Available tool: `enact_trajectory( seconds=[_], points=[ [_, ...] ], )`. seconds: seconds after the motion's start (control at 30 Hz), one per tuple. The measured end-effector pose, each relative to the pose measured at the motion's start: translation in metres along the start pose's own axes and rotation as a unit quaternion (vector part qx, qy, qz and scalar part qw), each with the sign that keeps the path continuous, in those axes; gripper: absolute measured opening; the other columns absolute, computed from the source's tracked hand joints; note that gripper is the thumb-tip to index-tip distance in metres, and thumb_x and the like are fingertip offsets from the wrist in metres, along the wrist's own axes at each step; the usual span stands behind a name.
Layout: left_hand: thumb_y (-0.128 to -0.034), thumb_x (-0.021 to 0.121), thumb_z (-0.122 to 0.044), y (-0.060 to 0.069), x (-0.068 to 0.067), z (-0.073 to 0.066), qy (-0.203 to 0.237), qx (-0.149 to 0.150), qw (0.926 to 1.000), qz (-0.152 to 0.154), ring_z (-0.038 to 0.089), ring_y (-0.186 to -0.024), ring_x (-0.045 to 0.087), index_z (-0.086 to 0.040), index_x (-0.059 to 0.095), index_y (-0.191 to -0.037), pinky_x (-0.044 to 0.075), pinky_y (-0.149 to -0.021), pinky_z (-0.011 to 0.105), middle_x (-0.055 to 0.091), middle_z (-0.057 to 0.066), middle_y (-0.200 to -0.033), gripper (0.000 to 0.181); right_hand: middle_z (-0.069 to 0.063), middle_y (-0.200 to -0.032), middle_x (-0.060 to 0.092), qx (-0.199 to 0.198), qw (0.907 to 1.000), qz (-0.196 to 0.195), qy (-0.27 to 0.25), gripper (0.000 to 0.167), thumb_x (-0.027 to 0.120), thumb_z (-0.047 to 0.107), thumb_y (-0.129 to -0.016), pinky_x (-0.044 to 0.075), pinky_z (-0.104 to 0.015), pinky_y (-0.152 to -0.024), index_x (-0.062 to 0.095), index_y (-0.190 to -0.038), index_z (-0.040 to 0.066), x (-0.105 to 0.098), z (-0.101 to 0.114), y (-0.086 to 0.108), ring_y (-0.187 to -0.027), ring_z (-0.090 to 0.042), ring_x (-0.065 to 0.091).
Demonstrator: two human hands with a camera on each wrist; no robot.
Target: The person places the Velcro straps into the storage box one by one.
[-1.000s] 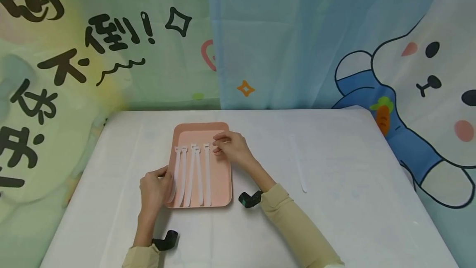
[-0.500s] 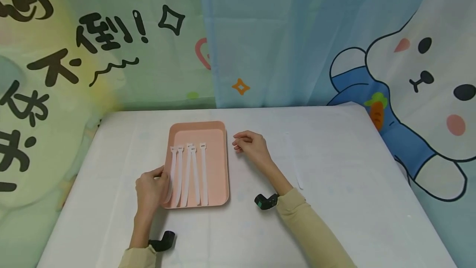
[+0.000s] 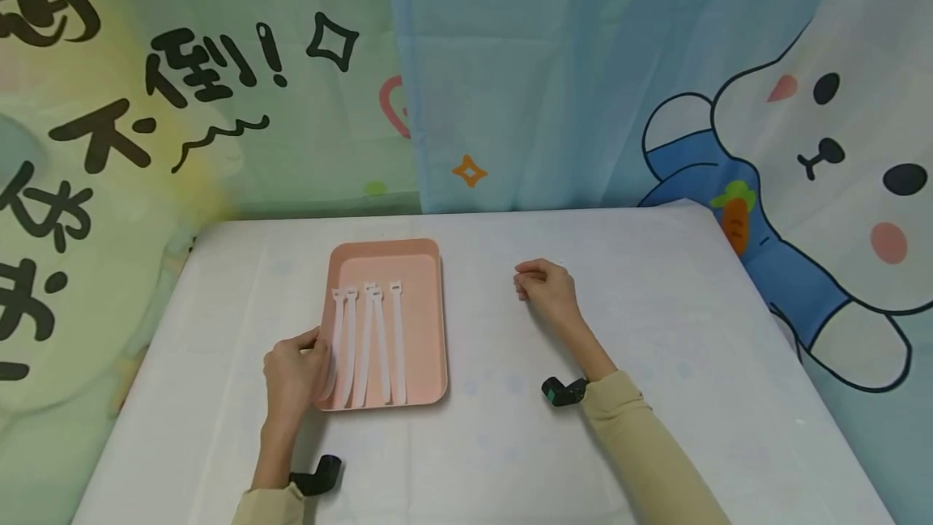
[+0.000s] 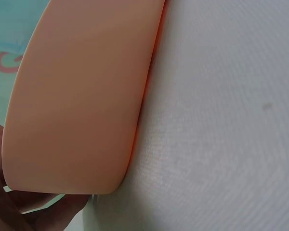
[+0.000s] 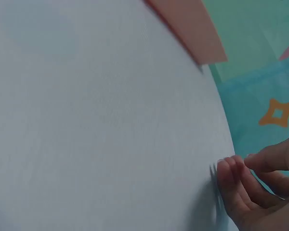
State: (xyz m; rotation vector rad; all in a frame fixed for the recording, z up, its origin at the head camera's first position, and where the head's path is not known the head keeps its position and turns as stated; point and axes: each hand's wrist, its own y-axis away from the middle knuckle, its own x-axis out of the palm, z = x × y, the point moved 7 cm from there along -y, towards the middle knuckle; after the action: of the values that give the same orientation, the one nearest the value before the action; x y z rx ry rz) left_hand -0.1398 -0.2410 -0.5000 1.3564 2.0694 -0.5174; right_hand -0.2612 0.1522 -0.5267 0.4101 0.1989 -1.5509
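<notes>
In the head view, a pink tray [image 3: 423, 322] lies on the white table, left of centre. Several white cable ties [image 3: 398, 339], thin flat strips with slotted heads, lie side by side in it, heads toward the far end. My left hand [image 3: 291, 375] grips the tray's left rim near its front corner; in the left wrist view the fingers [image 4: 62, 211] show beside the tray's wall [image 4: 77, 106]. My right hand [image 3: 550, 292] hovers over the table right of the tray, fingers loosely bent. Nothing shows between its fingers [image 5: 226, 175] in the right wrist view.
The white table [image 3: 481, 460] reaches back to a printed cloth backdrop [image 3: 496, 87]. A black wrist camera [image 3: 563, 391] sits on the right wrist and another [image 3: 321, 475] on the left.
My right hand has left the tray and moved right across the table, now over where a loose white cable tie lay. The left hand stays on the tray's rim.
</notes>
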Motion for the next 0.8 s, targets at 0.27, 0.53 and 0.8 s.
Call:
enact_trajectory(
  seconds=[0.27, 0.53, 0.8],
  points=[
    [-0.0916, 0.060, -0.006, 0.000, 0.000, -0.001, 0.002, 0.009, 1.0000, 0.000, 0.011, -0.044, 0.041, 0.005, 0.075, -0.116, 0.031, -0.042, 0.028, 0.075, 0.030, -0.100, 0.031, -0.022, -0.112, 0.071, -0.033, 0.9904, -0.082, 0.107, 0.028, 0.056, 0.004, -0.099, 0.055, -0.033, -0.084, 0.067, -0.123, -0.005, -0.046, -0.015, -0.001, -0.100, -0.033, 0.069],
    [-0.0919, 0.060, -0.006, -0.001, 0.001, 0.001, 0.005, 0.008, 1.0000, 0.003, 0.010, -0.043, 0.037, 0.006, 0.075, -0.116, 0.028, -0.041, 0.026, 0.074, 0.031, -0.100, 0.031, -0.023, -0.131, 0.064, -0.009, 0.9855, -0.108, 0.130, 0.046, 0.051, 0.003, -0.094, 0.048, -0.049, -0.100, 0.053, -0.140, -0.004, -0.067, -0.028, -0.010, -0.116, -0.038, 0.062],
    [-0.0911, 0.060, -0.007, -0.003, 0.002, 0.004, 0.004, 0.001, 1.0000, -0.004, 0.012, -0.045, 0.040, 0.005, 0.075, -0.116, 0.030, -0.042, 0.028, 0.075, 0.029, -0.099, 0.032, -0.025, -0.140, 0.058, -0.018, 0.9894, -0.067, 0.128, 0.054, 0.051, 0.002, -0.095, 0.042, -0.051, -0.107, 0.044, -0.149, -0.004, -0.062, -0.025, -0.018, -0.126, -0.039, 0.053]
  ],
)
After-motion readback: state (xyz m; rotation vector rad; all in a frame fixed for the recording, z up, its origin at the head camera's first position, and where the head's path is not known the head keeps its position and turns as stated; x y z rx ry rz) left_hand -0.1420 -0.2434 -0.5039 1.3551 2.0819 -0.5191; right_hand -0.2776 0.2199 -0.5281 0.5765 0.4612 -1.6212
